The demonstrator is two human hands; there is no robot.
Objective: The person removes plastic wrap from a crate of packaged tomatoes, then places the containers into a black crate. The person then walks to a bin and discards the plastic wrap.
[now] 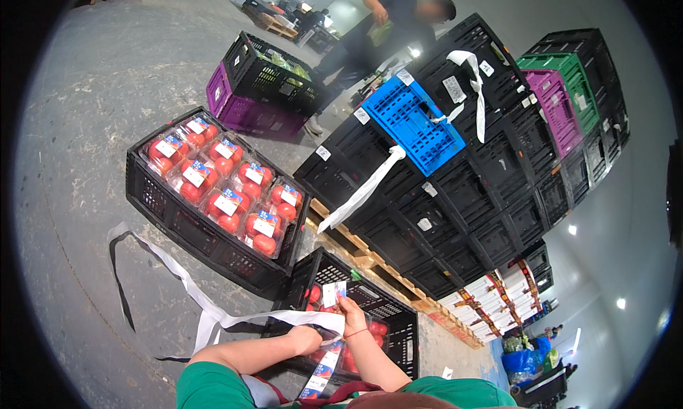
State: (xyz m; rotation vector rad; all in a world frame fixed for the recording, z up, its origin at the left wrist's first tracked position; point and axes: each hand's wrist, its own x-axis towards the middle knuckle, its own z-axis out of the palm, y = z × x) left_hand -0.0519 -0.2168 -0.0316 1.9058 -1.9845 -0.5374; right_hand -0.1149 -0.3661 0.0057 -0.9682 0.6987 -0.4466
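My left hand [306,339] is closed at a strip of printed labels [324,370], which hangs down toward my body. From the hands, a long white backing strip [235,319] loops left and trails onto the floor. My right hand [352,315] pinches a blue-and-white label [334,293] between thumb and fingers. Both hands are over a black plastic crate [408,323] holding packs of red tomatoes [379,328], partly hidden by my arms. Beyond it, another black crate [203,257] is filled with clear clamshell packs of tomatoes [227,202], each bearing a label.
Stacked black crates [384,249] stand on a wooden pallet [368,259] at right, with a blue crate [419,123] and white strips [368,187] on them. Ahead are a black crate of greens [272,80] on a purple crate [256,115] and a standing person [395,30].
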